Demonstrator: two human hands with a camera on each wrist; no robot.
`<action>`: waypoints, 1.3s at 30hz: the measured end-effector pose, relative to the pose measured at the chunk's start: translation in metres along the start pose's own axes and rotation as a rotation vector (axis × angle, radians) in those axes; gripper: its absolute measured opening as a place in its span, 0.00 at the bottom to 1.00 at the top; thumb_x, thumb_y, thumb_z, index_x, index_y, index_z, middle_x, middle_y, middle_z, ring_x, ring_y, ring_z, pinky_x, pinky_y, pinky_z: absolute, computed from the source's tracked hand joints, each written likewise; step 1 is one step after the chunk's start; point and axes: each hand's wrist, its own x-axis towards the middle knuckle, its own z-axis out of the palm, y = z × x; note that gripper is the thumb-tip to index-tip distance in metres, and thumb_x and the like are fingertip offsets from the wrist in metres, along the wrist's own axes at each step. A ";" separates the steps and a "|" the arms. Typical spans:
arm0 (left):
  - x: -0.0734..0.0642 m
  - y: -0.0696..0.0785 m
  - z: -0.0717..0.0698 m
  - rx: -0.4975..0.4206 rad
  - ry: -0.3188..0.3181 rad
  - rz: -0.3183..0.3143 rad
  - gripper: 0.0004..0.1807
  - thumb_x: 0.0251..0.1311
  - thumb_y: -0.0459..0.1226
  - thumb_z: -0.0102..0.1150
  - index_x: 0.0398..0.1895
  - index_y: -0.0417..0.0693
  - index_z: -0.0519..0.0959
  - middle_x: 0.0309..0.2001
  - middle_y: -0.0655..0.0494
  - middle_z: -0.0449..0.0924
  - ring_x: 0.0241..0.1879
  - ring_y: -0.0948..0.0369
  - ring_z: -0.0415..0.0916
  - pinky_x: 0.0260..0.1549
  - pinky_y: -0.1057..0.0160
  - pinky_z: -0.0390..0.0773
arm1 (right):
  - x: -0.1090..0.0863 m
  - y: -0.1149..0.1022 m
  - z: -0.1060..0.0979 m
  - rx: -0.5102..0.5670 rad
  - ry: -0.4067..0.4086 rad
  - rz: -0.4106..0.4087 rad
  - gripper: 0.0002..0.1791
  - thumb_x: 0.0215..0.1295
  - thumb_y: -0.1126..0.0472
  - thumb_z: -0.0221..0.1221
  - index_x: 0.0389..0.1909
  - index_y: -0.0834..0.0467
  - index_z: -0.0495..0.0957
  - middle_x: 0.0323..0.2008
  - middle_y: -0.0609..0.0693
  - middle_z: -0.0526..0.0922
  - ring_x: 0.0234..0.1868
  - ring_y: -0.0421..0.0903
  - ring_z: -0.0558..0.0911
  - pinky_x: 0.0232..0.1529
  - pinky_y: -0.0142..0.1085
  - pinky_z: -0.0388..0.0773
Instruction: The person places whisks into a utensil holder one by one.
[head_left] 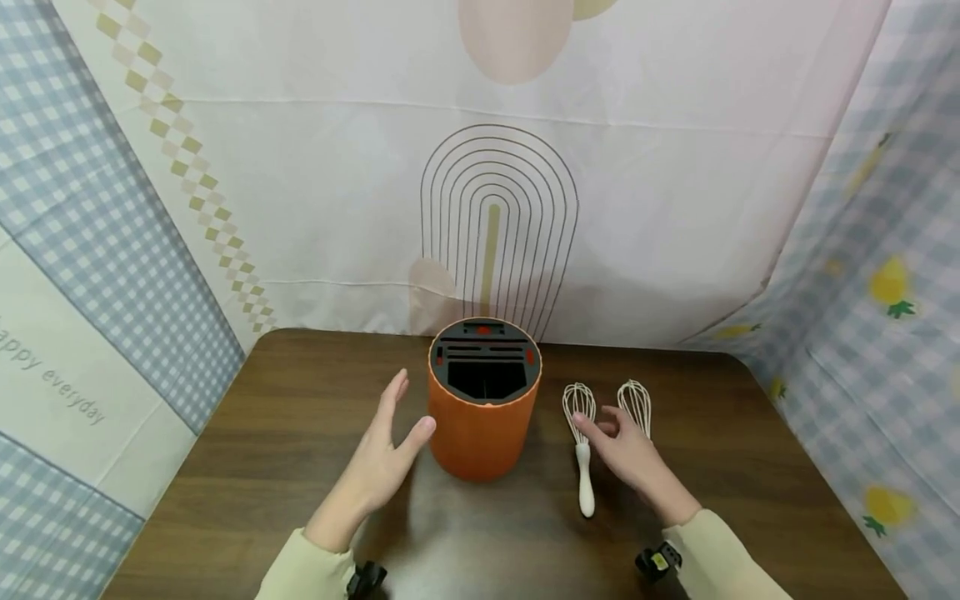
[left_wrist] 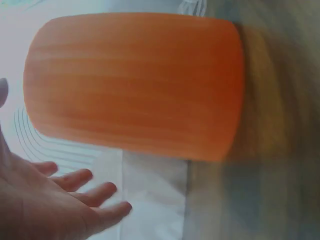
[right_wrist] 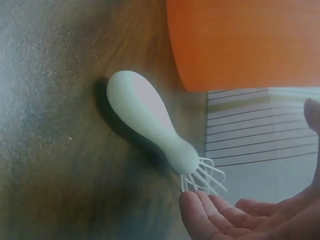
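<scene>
"So, where is the orange knife block (head_left: 480,446) stood?"
"Just ahead-right of the spread left hand (head_left: 375,471)."
"And the right hand (head_left: 633,458)?"
"Nothing is seen pinched; its fingers are parted nearest the left whisk (head_left: 583,458), laid fore-and-aft, handle-end toward the sleeves, and the right whisk (head_left: 633,400)."

whisks (head_left: 584,467) (head_left: 636,406): 2 | orange holder (head_left: 482,437): 1 | hands (head_left: 381,467) (head_left: 628,454): 2 | sleeves (head_left: 307,573) (head_left: 720,558): 2 | wooden table (head_left: 300,417): 1

Printed cloths (head_left: 675,208) behind and beside a wood-grain table (head_left: 285,433) show a screened-off tabletop workspace.
</scene>
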 end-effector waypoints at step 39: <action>0.029 0.044 0.015 -0.189 0.083 0.190 0.29 0.69 0.35 0.52 0.72 0.43 0.59 0.69 0.43 0.56 0.65 0.44 0.57 0.62 0.40 0.61 | 0.011 0.029 0.017 0.215 -0.017 0.130 0.20 0.61 0.58 0.65 0.44 0.70 0.75 0.39 0.57 0.78 0.35 0.46 0.80 0.35 0.40 0.81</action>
